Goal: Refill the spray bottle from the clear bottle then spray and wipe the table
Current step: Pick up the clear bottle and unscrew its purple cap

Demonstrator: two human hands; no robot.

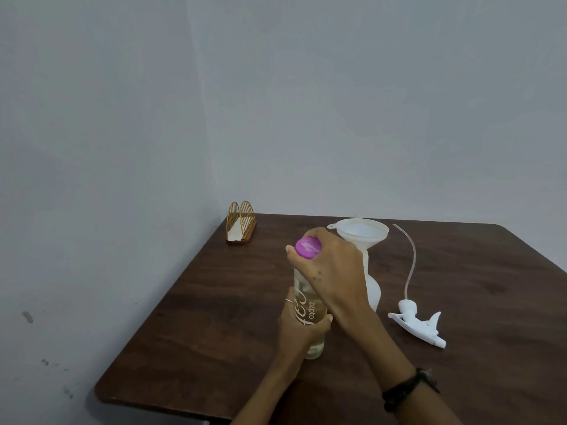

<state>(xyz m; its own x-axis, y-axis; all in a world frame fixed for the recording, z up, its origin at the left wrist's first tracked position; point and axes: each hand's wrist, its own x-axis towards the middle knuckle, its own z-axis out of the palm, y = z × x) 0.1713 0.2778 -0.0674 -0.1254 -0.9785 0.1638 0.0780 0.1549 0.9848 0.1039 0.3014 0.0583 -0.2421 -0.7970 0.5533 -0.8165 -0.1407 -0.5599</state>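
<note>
A clear bottle [311, 305] with pale yellowish liquid stands upright on the dark wooden table [199, 317]. My left hand [299, 328] grips its body low down. My right hand [331, 271] is curled over its purple cap [307, 247] from above. Behind my right hand stands the white spray bottle [373, 291], mostly hidden, with a white funnel [362, 233] seated in its neck. The white spray head [418, 326] lies on the table to the right, its thin dip tube [409, 262] curving toward the back.
A gold wire napkin holder [241, 222] with a white napkin stands at the table's back left corner by the wall. The table's left edge runs diagonally toward me; grey walls close the left and back.
</note>
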